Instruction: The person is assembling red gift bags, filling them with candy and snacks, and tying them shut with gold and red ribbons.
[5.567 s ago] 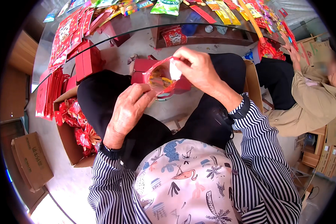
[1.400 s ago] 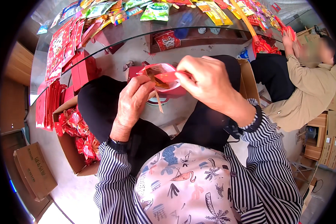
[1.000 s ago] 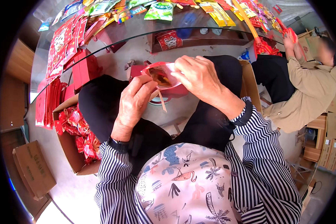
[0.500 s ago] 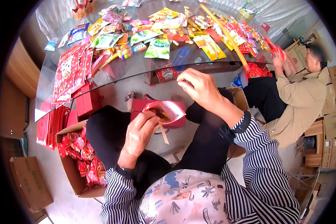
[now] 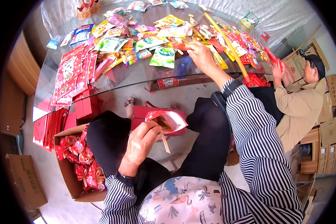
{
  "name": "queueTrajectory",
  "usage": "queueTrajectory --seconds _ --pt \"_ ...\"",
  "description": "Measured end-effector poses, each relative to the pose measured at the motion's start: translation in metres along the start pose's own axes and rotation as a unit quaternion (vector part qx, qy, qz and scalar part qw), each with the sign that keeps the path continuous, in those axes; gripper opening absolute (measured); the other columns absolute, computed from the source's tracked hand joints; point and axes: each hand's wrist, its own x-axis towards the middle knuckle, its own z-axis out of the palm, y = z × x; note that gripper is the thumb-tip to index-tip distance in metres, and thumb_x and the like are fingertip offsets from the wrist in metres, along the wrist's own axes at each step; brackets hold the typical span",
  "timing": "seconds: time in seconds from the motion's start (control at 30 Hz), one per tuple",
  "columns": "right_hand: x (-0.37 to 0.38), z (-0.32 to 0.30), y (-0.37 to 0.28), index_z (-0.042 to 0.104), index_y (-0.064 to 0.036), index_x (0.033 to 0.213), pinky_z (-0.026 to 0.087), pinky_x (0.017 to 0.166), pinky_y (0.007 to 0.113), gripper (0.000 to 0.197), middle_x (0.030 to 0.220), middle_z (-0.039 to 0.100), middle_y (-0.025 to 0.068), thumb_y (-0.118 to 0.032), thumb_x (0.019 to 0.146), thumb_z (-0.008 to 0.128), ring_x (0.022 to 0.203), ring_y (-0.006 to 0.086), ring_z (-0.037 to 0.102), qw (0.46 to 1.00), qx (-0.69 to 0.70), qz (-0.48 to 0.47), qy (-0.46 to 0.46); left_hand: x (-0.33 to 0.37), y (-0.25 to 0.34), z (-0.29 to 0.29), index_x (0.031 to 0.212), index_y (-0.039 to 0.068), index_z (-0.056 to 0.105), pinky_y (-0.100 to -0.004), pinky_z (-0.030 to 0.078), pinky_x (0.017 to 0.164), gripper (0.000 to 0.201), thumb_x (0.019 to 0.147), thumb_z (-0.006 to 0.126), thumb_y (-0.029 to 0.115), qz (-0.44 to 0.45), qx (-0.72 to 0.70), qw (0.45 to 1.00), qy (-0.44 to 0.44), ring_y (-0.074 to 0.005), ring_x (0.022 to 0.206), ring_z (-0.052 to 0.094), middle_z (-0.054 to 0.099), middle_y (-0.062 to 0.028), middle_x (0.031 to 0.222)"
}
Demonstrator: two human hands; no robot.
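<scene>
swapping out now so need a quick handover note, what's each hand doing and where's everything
Left hand: holds the open red gift bag over the lap; something is already inside.
Right hand: stretched out to the snack packets on the glass table, fingers on a small red one.
Box of finished red bags on the floor at the left.
Left: more packets into the bag; the bag is not yet closed.

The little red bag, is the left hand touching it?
Touching. The head view shows the left hand with its fingers pinching the open red bag at its rim, no gap between them.
</scene>
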Motion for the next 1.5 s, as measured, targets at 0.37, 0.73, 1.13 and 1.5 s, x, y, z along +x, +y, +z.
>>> queueTrajectory --seconds 0.37,0.73,1.13,1.5 --pt "0.063 0.034 0.017 0.063 -0.0026 0.118 0.049 0.090 0.046 0.064 0.117 0.063 0.0226 -0.052 0.078 0.068 0.108 0.0367 0.061 0.965 -0.110 0.207 -0.120 -0.004 -0.002 -0.001 0.098 0.002 0.064 -0.0357 0.055 0.067 0.033 0.066 0.070 -0.005 -0.035 -0.022 0.999 -0.003 -0.0289 0.081 0.065 0.061 -0.0110 0.097" --pt "0.080 0.046 0.059 0.068 -0.0115 0.111 0.052 0.082 0.037 0.047 0.106 0.070 0.0135 -0.037 0.073 0.075 0.094 0.0252 0.068 0.958 -0.045 0.238 -0.156 -0.002 -0.005 0.000 0.097 0.002 0.065 -0.0351 0.054 0.066 0.030 0.068 0.071 -0.005 -0.034 -0.028 0.999 -0.001 -0.0283 0.079 0.065 0.061 -0.0107 0.095" --pt "0.060 0.030 0.068 0.065 -0.0046 0.116 0.053 0.068 0.030 0.051 0.089 0.070 0.0101 -0.023 0.070 0.076 0.074 0.0173 0.067 0.949 0.127 0.237 -0.164 -0.001 -0.003 0.004 0.098 0.001 0.063 -0.0352 0.054 0.066 0.035 0.064 0.071 -0.003 -0.020 -0.013 1.000 -0.002 -0.0272 0.078 0.063 0.059 -0.0101 0.093" --pt "0.056 0.022 0.048 0.066 -0.0042 0.113 0.052 0.069 0.029 0.043 0.083 0.069 0.0108 -0.018 0.073 0.074 0.078 0.0166 0.067 0.953 0.093 0.248 -0.149 -0.002 0.001 0.003 0.097 0.002 0.063 -0.0360 0.054 0.067 0.032 0.067 0.070 -0.007 -0.036 -0.017 0.999 -0.001 -0.0293 0.080 0.065 0.060 -0.0110 0.095"
